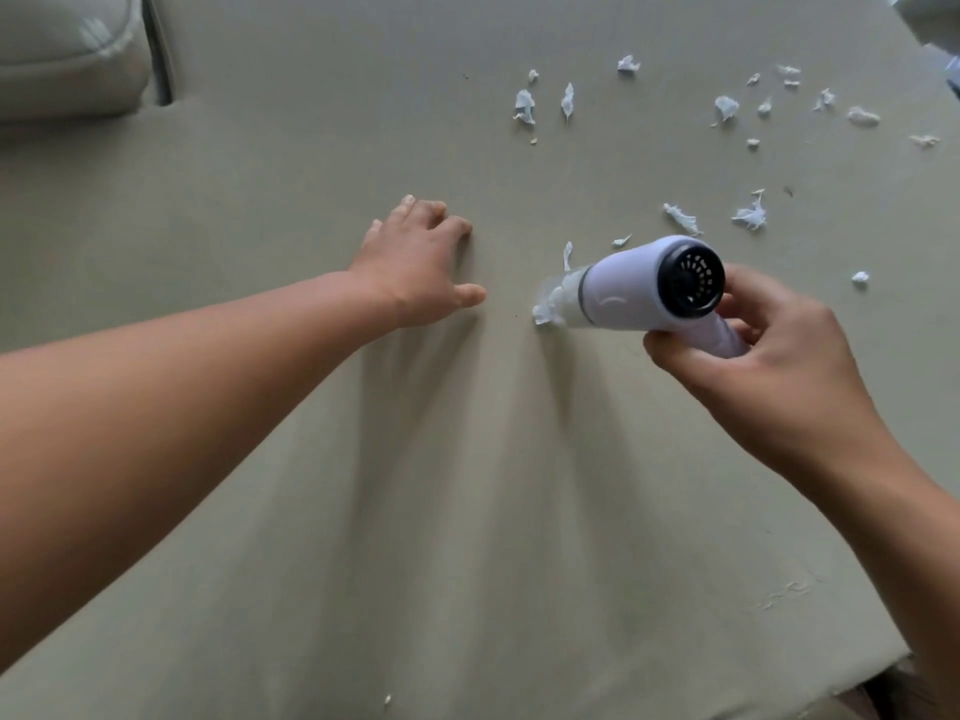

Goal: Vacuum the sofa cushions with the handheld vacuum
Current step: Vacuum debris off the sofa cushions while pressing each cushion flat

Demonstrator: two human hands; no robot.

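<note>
Right hand [769, 366] gripping vacuum [644, 288], left hand [415, 262] flat

The mouth of the handheld vacuum [634, 288] was blurred, and a white scrap [546, 310] at its tip hid whether the nozzle touched the cushion [311, 148]. Most of the handle was lost inside the right hand [753, 356], so where the thumb pressed could not be told. The left hand [415, 262] lay palm down, its underside out of sight. In the upper left of the frame a pillow [62, 49] was cut off by the edge. At the upper right corner something pale was cropped too far to name. The dark specks among the paper scraps [727, 109] were too small to identify.
</note>
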